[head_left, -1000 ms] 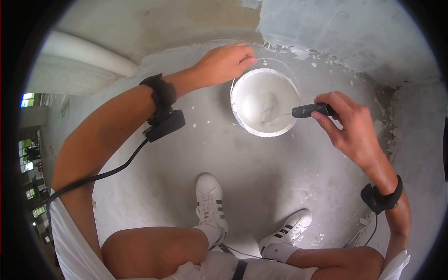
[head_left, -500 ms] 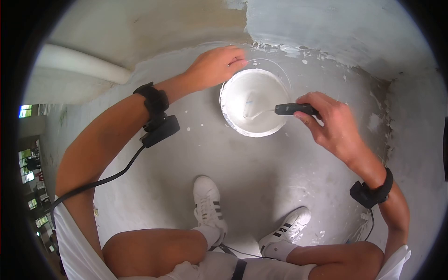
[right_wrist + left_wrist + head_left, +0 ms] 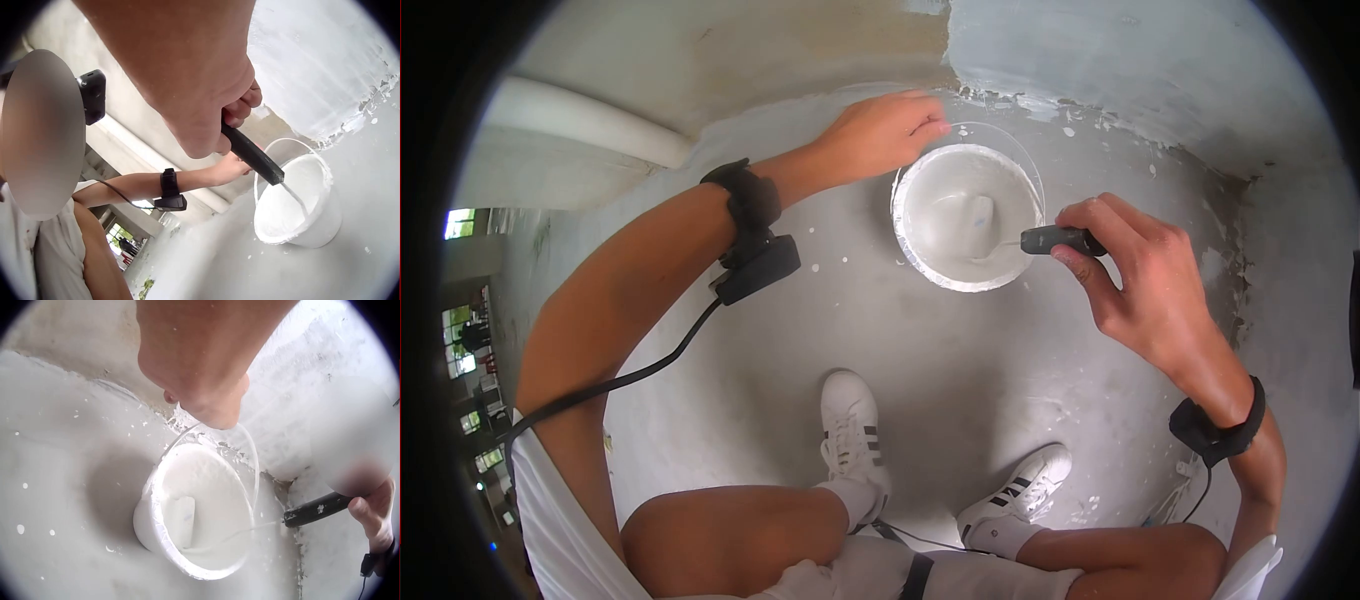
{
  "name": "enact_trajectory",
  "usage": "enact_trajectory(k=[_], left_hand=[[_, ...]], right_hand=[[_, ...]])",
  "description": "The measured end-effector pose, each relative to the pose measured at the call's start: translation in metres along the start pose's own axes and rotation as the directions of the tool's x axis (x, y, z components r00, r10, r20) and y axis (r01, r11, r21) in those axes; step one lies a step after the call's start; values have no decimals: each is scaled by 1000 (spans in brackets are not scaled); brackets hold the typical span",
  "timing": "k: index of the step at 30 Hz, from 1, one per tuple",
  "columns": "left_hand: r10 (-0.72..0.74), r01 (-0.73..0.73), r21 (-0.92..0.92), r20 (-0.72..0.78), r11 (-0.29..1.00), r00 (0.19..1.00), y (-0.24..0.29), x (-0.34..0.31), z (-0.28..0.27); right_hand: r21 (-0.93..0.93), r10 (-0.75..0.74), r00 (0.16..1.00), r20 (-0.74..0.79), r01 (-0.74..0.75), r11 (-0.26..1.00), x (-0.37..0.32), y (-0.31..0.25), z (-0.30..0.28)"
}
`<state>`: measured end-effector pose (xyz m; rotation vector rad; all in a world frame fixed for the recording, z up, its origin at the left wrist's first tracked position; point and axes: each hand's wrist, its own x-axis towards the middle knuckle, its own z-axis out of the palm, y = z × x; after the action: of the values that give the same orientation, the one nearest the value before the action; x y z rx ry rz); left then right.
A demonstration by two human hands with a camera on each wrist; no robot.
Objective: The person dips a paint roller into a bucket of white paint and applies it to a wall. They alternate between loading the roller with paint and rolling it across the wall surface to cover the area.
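Observation:
A white bucket (image 3: 908, 240) with pale paint inside stands on the floor, its rim crusted with dried paint. My left hand (image 3: 882, 132) grips the bucket's thin bail handle (image 3: 1012, 139) at the far left of the rim. In my right hand (image 3: 1145, 275) is a small paint roller, its black grip (image 3: 1050, 239) pinched between thumb and fingers at the right of the bucket. A thin wire runs over the rim to the coated roller head (image 3: 183, 522), which lies in the bucket against the paint. The right wrist view shows the black grip (image 3: 253, 153) pointing down into the bucket.
A wall with flaking paint (image 3: 1040, 100) rises behind the bucket, and another wall (image 3: 1305, 300) stands at the right. A white pipe (image 3: 590, 120) runs along the left. Two white shoes (image 3: 848, 425) rest on the paint-spotted floor (image 3: 770, 330). A cable (image 3: 630, 380) hangs along the left arm.
The roller head shifts left inside the bucket at half a second ago and is back toward the right now. The left hand keeps its grip on the bail handle throughout.

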<state>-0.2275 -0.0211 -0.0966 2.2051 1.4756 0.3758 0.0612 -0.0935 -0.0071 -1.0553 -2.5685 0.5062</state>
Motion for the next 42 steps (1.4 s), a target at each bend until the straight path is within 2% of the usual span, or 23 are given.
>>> enact_trajectory(k=[5, 11, 15, 18, 21, 24, 28, 31, 34, 36, 38, 42], left_hand=[[37, -37, -2, -17, 999, 999, -5, 5, 5], [43, -43, -40, -15, 998, 999, -4, 5, 4], [72, -75, -58, -60, 995, 996, -6, 5, 8], [1, -1, -22, -4, 1000, 1000, -2, 4, 5], [25, -25, 36, -1, 999, 1000, 1, 7, 3], [17, -17, 18, 5, 1000, 1000, 1, 8, 4], [5, -6, 41, 25, 999, 1000, 3, 10, 2], [4, -4, 13, 14, 1000, 1000, -1, 4, 1], [35, -35, -11, -35, 999, 999, -4, 3, 3], [57, -58, -8, -53, 998, 997, -5, 3, 3], [13, -13, 4, -43, 1000, 999, -2, 2, 4], [-28, 28, 28, 1, 999, 1000, 7, 7, 3]], right_hand=[[-29, 16, 1000, 7, -16, 999, 5, 9, 14], [65, 95, 995, 25, -97, 993, 8, 16, 19], [121, 129, 991, -25, -126, 985, 5, 28, 20], [120, 161, 987, -8, -159, 980, -1, 30, 19], [141, 172, 985, -29, -167, 976, -11, 27, 27], [129, 168, 984, -53, -160, 979, -16, 22, 34], [97, 169, 986, -9, -168, 981, -16, 16, 29], [244, 166, 981, -104, -137, 960, -13, 17, 28], [243, 222, 973, -66, -200, 949, -15, 15, 19], [176, 207, 977, -60, -193, 965, -15, 11, 16], [78, 147, 988, -55, -143, 987, -11, 9, 13], [-270, -14, 1000, 0, 14, 963, 0, 8, 10]])
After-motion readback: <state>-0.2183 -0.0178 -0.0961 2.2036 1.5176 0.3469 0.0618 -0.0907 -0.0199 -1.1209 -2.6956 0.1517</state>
